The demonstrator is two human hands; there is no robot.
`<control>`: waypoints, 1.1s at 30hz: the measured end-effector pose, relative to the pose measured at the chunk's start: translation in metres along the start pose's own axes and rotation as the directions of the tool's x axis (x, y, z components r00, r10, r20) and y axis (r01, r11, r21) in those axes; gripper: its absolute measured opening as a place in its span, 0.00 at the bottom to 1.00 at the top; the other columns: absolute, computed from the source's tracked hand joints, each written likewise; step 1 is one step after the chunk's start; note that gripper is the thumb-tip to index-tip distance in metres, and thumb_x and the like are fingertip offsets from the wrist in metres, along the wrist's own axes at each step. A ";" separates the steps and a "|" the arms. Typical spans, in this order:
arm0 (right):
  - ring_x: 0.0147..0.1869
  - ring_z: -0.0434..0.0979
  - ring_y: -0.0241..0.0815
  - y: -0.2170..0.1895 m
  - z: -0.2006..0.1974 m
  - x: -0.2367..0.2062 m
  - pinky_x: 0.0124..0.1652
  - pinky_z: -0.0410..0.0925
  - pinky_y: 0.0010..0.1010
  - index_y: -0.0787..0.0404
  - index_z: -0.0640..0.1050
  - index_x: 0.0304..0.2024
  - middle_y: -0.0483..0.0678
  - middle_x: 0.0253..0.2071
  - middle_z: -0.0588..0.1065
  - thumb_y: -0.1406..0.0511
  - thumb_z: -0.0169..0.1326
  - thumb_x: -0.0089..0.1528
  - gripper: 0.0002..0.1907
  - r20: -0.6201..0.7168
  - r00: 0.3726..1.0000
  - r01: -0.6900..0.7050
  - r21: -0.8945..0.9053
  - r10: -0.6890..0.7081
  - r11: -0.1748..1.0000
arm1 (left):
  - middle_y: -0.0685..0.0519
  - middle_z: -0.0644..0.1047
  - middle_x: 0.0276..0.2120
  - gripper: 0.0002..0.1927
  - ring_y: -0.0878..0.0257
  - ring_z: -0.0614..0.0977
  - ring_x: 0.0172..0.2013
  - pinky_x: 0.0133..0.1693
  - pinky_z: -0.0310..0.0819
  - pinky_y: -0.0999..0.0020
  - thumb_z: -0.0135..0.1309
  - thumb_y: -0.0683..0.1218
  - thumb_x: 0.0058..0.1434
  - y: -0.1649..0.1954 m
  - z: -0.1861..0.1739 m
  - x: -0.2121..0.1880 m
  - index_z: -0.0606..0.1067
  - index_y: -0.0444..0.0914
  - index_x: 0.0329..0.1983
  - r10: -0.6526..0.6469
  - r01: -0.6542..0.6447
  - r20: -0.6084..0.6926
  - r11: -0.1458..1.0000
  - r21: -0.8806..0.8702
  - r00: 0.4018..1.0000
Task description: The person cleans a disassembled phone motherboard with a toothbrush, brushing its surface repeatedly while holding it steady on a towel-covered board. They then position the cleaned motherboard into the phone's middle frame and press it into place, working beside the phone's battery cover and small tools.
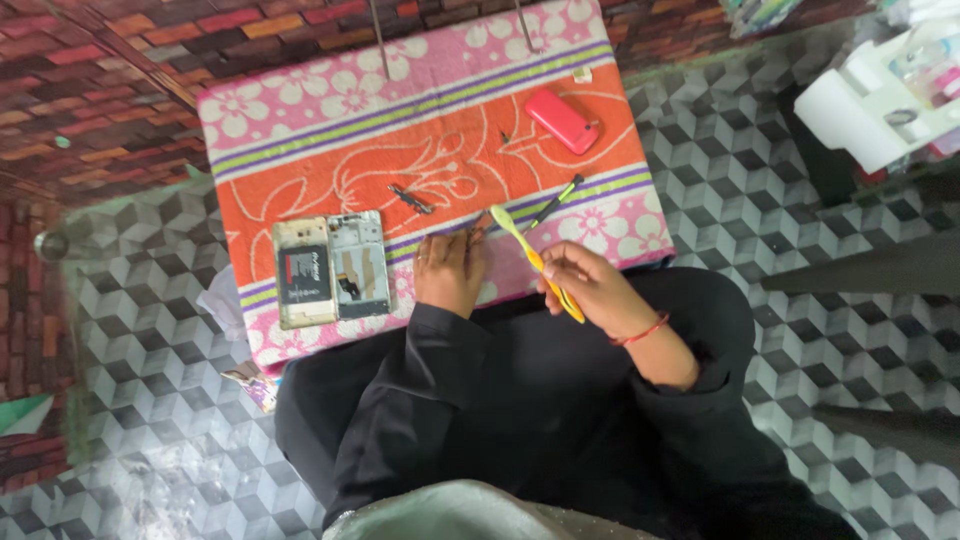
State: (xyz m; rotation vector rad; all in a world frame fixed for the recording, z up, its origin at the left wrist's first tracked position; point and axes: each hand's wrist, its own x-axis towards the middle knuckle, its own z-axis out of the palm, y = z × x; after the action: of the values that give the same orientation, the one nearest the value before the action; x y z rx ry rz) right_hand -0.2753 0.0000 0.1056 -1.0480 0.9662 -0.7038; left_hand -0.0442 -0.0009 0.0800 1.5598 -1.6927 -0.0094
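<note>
A person in black sleeves sat on a grey cube-patterned floor (pixel 780 200) before a low surface draped in a pink, orange and green floral cloth (pixel 330 110). The right hand (pixel 590 285), a red thread bangle (pixel 640 332) at its wrist, was closed around the handle of a yellow toothbrush (pixel 535 258), whose bristled head pointed up and away over the cloth's near edge. The left hand (pixel 450 270) lay palm-down on the cloth, fingers loosely together and gripping nothing, just right of an opened smartphone (pixel 332 268) lying with its back cover removed and its battery and circuit board showing. Near the cloth's centre lay small metal tweezers (pixel 411 199); a slim dark screwdriver (pixel 556 199) rested just beyond the brush head, and a red phone cover (pixel 562 120) sat farther back toward the right. White packaging (pixel 870 100) stood on the floor at upper right, well apart from the hands.
</note>
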 end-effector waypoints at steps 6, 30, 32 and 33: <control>0.30 0.70 0.33 0.010 0.013 0.006 0.27 0.61 0.26 0.63 0.74 0.53 0.47 0.34 0.74 0.66 0.49 0.69 0.12 -0.110 0.990 -0.082 0.030 0.084 0.996 | 0.39 0.79 0.34 0.12 0.48 0.80 0.31 0.33 0.75 0.57 0.50 0.43 0.70 -0.006 -0.012 0.002 0.79 0.29 0.48 -0.606 0.620 0.222 0.595 -0.511 0.764; 0.44 0.80 0.59 -0.026 0.064 0.002 0.41 0.72 0.44 0.54 0.80 0.55 0.57 0.41 0.80 0.66 0.54 0.64 0.17 -0.007 0.948 0.196 -0.776 -0.318 0.600 | 0.36 0.78 0.50 0.17 0.39 0.84 0.50 0.43 0.85 0.53 0.45 0.41 0.71 0.023 -0.039 -0.009 0.67 0.23 0.57 -0.587 0.658 0.613 -0.173 -0.733 0.529; 0.44 0.80 0.58 -0.032 0.057 0.004 0.41 0.72 0.43 0.55 0.80 0.56 0.57 0.41 0.80 0.67 0.54 0.64 0.17 -0.056 0.933 0.181 -0.783 -0.357 0.595 | 0.36 0.78 0.50 0.17 0.39 0.84 0.49 0.42 0.84 0.54 0.45 0.41 0.71 0.025 -0.041 -0.009 0.67 0.24 0.56 -0.587 0.649 0.604 -0.167 -0.743 0.540; 0.44 0.81 0.57 -0.036 0.052 0.005 0.40 0.73 0.42 0.55 0.79 0.57 0.57 0.41 0.80 0.68 0.53 0.65 0.18 -0.085 0.902 0.205 -0.779 -0.424 0.592 | 0.36 0.78 0.50 0.17 0.40 0.85 0.49 0.42 0.84 0.55 0.45 0.41 0.71 0.026 -0.043 -0.009 0.67 0.23 0.56 -0.583 0.649 0.602 -0.161 -0.744 0.545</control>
State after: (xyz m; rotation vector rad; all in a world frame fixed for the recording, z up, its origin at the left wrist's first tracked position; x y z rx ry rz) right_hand -0.2269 0.0027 0.1468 -1.9590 1.3801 -0.7553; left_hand -0.0431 0.0338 0.1171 1.1017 -0.3436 -1.4145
